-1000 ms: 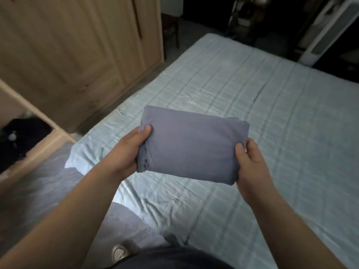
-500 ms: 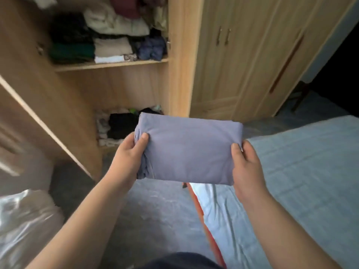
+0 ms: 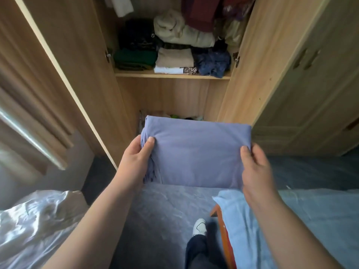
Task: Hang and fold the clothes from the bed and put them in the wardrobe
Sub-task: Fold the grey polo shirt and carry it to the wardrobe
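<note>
- Two bare hands carry one folded blue-grey garment (image 3: 198, 152) in the air, held level in front of the open wardrobe (image 3: 240, 84) and below its shelf (image 3: 171, 75).
- Left hand (image 3: 136, 160) pinches the garment's left end, where the layered edges show, with the thumb on top. The right hand (image 3: 254, 167) pinches the right end the same way. The fingers of both are hidden under the cloth.
- Most of the wardrobe's lower compartment is hidden behind the garment. Only slivers of green and dark cloth (image 3: 180, 116) peep over its top edge, too little to name.
- Hanging clothes (image 3: 202, 12), maroon among them, are cut off by the top of the view.
- One shelf holds folded piles: a dark green pile (image 3: 134, 59) with black on it, a beige pile (image 3: 174, 58) above a white piece, and a crumpled navy heap (image 3: 212, 64) at the right.
- One wardrobe door (image 3: 64, 74) stands open at the left, and the closed doors (image 3: 310, 84) at the right are blurred.
- On the grey floor (image 3: 159, 220) are one white shoe (image 3: 200, 227) and a dark trouser leg (image 3: 196, 251).
- Lower right is the pale blue bed (image 3: 310, 220) with its orange-brown frame (image 3: 223, 233). Shiny white bedding (image 3: 35, 220) lies at lower left, smeared.
</note>
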